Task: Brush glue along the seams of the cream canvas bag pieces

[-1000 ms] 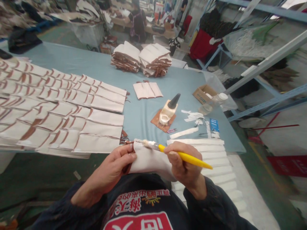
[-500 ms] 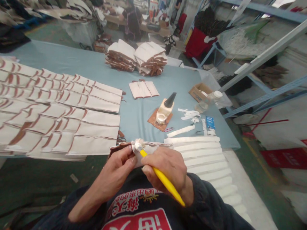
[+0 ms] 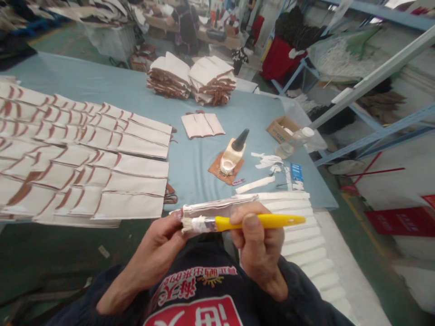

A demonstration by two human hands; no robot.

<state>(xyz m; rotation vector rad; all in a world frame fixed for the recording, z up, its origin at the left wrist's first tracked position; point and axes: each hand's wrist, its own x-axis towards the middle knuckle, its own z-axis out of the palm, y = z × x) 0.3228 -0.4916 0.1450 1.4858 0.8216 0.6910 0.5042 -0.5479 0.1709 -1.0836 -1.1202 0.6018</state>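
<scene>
A yellow-handled brush (image 3: 272, 221) lies nearly level in my right hand (image 3: 260, 244), its fingers closed round the handle. White paste coats the bristles, which point left. My left hand (image 3: 159, 249) pinches the left end of a cream fabric piece with brown edging (image 3: 220, 204), held at the table's front edge. The bristles are close to my left fingertips, over the fabric; whether they touch it I cannot tell. Beyond my hands, a cream container with a dark cone-shaped end (image 3: 231, 156) rests on a brown patch (image 3: 215, 170).
Overlapping cream panels with brown edges (image 3: 132, 181) cover the table's left side. Two stacks of folded pieces (image 3: 210, 77) stand at the back. White strips (image 3: 295, 217) lie in a row at right, near a cardboard box (image 3: 279, 129) and a clear jar (image 3: 295, 142).
My right hand has turned the brush from a steep slant to nearly level and moved right. The bristles have dropped lower and left. My left hand still pinches the fabric piece.
</scene>
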